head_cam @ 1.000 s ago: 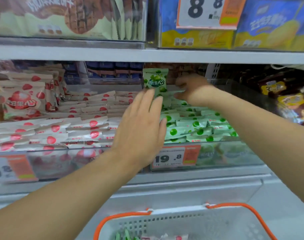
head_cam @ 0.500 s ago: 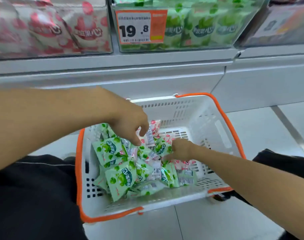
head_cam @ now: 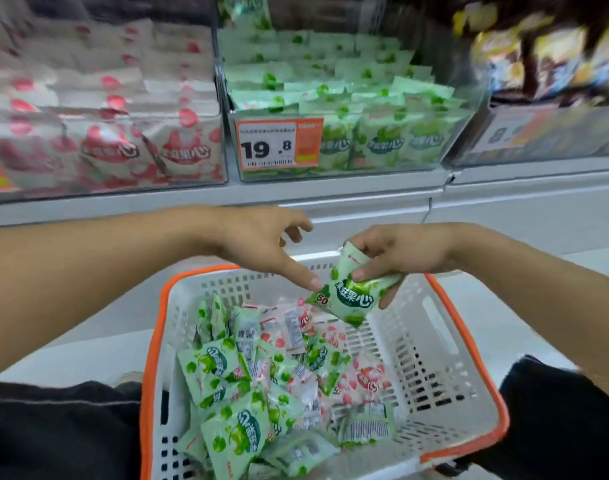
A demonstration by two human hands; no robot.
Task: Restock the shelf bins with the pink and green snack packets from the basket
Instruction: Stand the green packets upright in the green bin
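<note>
Both hands have risen from the basket point(head_cam: 445, 344): right hand point(head_cam: 405, 252) now pinches a green packet point(head_cam: 351, 296) above it; left hand point(head_cam: 261, 244), loosely open, touches its edge. Light, crinkly, probably slippery; pinch the sealed edge, toward the green bin point(head_cam: 348, 147).

Shop aisle, bright even light. Pale grey metal shelf point(head_cam: 331, 195) runs across, a plain white panel point(head_cam: 504, 216) below it. Orange-and-white price tag point(head_cam: 279, 142) reading 19.8 above the shelf's edge. Right of the tag, blurred yellow and brown bags point(head_cam: 545, 57). Pale smooth floor point(head_cam: 525, 317) under the shelf.
</note>
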